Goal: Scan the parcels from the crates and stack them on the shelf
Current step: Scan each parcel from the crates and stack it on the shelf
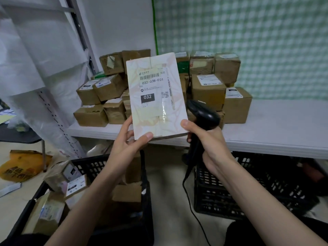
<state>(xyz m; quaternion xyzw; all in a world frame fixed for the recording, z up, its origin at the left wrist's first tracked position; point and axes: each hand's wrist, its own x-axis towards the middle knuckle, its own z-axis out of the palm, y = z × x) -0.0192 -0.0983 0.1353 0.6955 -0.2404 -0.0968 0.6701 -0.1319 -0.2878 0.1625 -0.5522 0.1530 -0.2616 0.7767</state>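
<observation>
From the head camera: your left hand (126, 139) is raised in front of you, palm turned up and inward, thumb pinching the lower edge of the flat parcel (156, 96) with the fingers curled behind it. Your right hand (205, 141) comes up beside it, fingers wrapped round the black scanner (202, 116), thumb pressing the parcel's lower right corner. The parcel stands upright, long axis running bottom to top with a slight lean left, label facing you, reading 032-038-E01. It's held above the gap between 2 black crates: the left crate (92, 166) holds boxes, the right crate (257, 189) sits under the shelf (275, 132). Behind the parcel, brown boxes (207, 89) are stacked on that shelf.
</observation>
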